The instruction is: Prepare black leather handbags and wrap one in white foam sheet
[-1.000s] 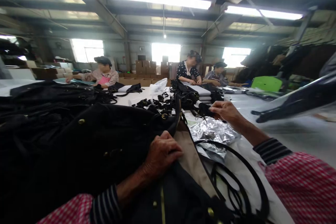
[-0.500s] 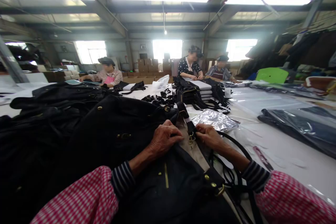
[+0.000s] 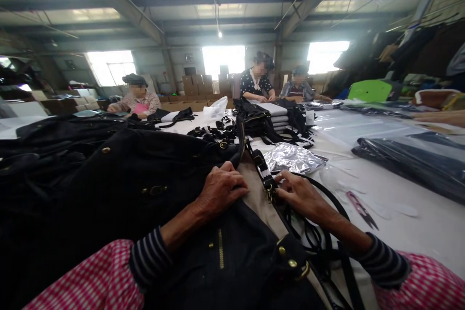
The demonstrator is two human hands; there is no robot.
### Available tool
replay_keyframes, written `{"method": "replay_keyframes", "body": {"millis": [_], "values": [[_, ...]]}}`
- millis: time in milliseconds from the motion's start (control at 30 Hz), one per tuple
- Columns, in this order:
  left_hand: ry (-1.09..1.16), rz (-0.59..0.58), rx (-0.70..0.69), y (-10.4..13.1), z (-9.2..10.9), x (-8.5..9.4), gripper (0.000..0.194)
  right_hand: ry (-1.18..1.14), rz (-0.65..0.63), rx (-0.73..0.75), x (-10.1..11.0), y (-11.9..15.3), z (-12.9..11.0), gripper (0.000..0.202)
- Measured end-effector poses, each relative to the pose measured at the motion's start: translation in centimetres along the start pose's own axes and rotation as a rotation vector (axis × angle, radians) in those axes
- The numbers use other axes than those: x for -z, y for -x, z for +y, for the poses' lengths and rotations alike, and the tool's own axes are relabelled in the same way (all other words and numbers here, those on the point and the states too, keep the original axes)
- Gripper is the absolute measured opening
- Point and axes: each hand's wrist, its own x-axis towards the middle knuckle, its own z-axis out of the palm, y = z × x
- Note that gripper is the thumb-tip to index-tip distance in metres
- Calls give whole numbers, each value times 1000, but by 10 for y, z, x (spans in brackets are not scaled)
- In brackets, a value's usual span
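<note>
At the black bag's [image 3: 247,252] open mouth, in the head view, the short black strap [image 3: 268,181] has come in from the far pile, so strap and bag now lie together. The right hand [image 3: 303,198], nearly closed, pinches the strap beside its gold clips [image 3: 269,195]; the left hand [image 3: 218,191] curls on the bag's edge, its grip unclear.

Foreground: black bag [image 3: 254,256], its base cut off by the lower edge; the left hand [image 3: 221,188] conceals the cloth beneath its palm. Where the right hand [image 3: 298,196] meets the short black strap [image 3: 267,177], some fingertips are indistinct. From where I stand, the dark bags [image 3: 39,179] at left merge, their outlines untraceable. The film-wrapped bundle [image 3: 410,160] runs past the right edge; the co-workers' handwork is too small to tell
</note>
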Motion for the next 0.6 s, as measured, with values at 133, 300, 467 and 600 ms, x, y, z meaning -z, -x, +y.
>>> {"method": "replay_keyframes", "body": {"millis": [133,300,467,600], "values": [[-14,-36,25,-3,4,3,9,-55,85,80,10,4,-2,23],[-52,-69,30,-7,8,6,10,-427,40,124,15,8,-18,25],[-54,-70,-2,-7,7,7,8,-475,76,173,16,10,-13,21],[57,-29,85,-7,4,6,9,-244,68,233,16,17,10,22]]}}
